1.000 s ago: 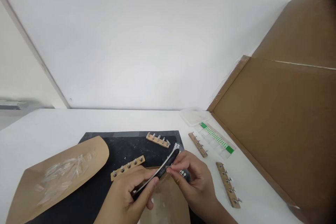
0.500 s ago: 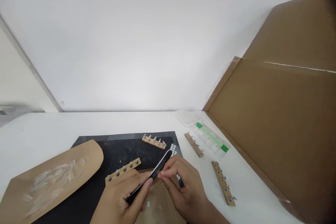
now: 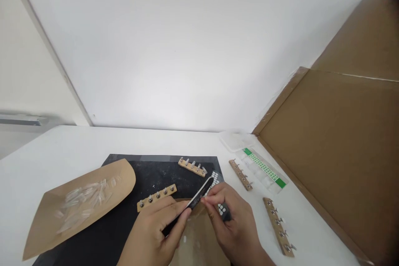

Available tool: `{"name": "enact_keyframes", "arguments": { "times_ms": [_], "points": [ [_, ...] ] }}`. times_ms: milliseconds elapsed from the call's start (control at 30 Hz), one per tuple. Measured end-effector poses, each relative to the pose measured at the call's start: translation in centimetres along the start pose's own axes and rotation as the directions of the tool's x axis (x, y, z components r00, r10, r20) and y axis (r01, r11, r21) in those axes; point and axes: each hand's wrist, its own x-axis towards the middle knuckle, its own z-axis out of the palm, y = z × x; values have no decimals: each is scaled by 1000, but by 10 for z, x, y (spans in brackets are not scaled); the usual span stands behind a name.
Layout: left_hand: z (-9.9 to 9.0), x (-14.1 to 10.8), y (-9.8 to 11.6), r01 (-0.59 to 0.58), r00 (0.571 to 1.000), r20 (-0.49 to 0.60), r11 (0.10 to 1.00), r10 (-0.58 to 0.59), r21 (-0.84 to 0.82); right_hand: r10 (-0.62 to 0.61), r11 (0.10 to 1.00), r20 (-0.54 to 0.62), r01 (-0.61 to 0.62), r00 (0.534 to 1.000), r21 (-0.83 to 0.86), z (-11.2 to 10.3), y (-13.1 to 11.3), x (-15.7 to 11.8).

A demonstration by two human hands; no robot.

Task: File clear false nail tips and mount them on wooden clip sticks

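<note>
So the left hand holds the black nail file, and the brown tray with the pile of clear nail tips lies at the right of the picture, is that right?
Not quite: the brown tray with the pile of clear nail tips lies at the left in the head view. The left hand does hold the black nail file.
</note>
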Motion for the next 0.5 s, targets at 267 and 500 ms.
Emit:
{"name": "enact_keyframes", "arguments": {
  "times_ms": [267,500],
  "points": [
    [0,0,0,-5,1000,-14,1000,5,3,15,1000,47,-16,999,21,2,2,-1],
    [0,1,-2,-17,1000,-15,1000,17,-1,41,995,113,-51,993,87,4,2,-2]
  ]
}}
